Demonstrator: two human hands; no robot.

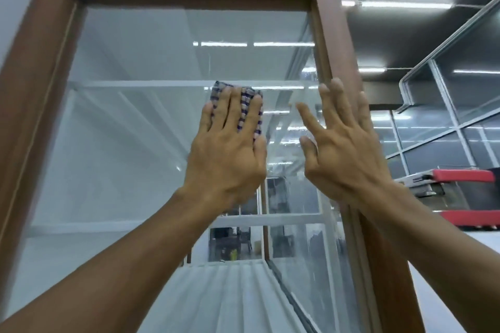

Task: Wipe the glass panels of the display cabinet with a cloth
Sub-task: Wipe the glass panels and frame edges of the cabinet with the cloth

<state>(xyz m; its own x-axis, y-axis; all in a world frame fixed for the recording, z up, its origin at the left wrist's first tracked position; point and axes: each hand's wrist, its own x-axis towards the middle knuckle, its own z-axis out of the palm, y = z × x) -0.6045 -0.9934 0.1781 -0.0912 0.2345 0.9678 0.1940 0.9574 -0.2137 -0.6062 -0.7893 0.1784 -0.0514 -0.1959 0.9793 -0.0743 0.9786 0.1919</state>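
Glass panel (pixel 121 130) free to L — wood frame (pixel 334 35) blocks R.

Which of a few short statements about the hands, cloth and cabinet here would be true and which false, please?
1. The left hand presses a checked cloth flat against the glass panel. True.
2. The right hand holds a second cloth. False: its spread fingers hold nothing.
3. The cabinet frame is white metal. False: it is brown and wood-grained.
4. The right hand is beside the frame's right post. True.
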